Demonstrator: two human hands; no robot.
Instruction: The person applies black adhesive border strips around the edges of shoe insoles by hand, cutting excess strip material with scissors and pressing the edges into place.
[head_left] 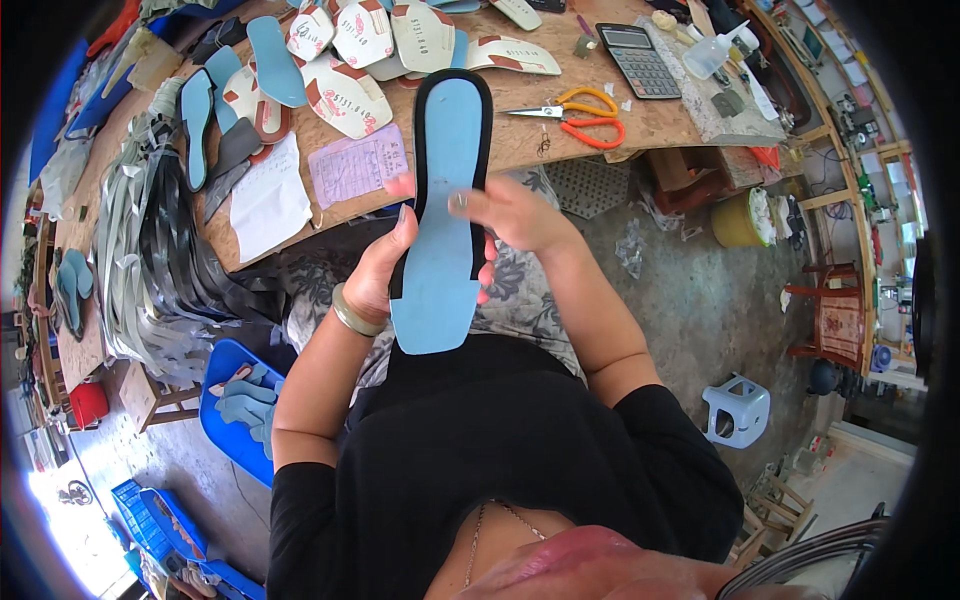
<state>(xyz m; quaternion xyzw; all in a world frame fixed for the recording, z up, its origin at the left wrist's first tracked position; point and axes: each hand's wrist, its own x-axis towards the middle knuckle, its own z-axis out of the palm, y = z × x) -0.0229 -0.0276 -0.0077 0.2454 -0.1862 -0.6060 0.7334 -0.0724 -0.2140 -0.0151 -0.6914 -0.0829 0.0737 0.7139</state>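
A light blue insole (440, 270) lies along a longer-edged black sole-shaped piece (483, 110), whose dark border shows around the insole's upper part. The squared lower end of the insole extends past the black piece. My left hand (378, 262) is closed around both from the left and beneath, with its thumb on the left edge and fingertips showing at the right edge. From the right, my right hand (520, 213) grips the middle, its slightly blurred thumb pressed on the blue face. The right hand's other fingers are mostly hidden. A pale bangle (357, 312) circles my left wrist.
On the wooden table (400, 165) lie white printed insoles (345, 97), orange-handled scissors (575, 115), a calculator (638, 62), a squeeze bottle (710, 52) and papers (270, 200). Grey strips (150, 240) hang at left. A blue bin (222, 425) and a stool (738, 410) stand below.
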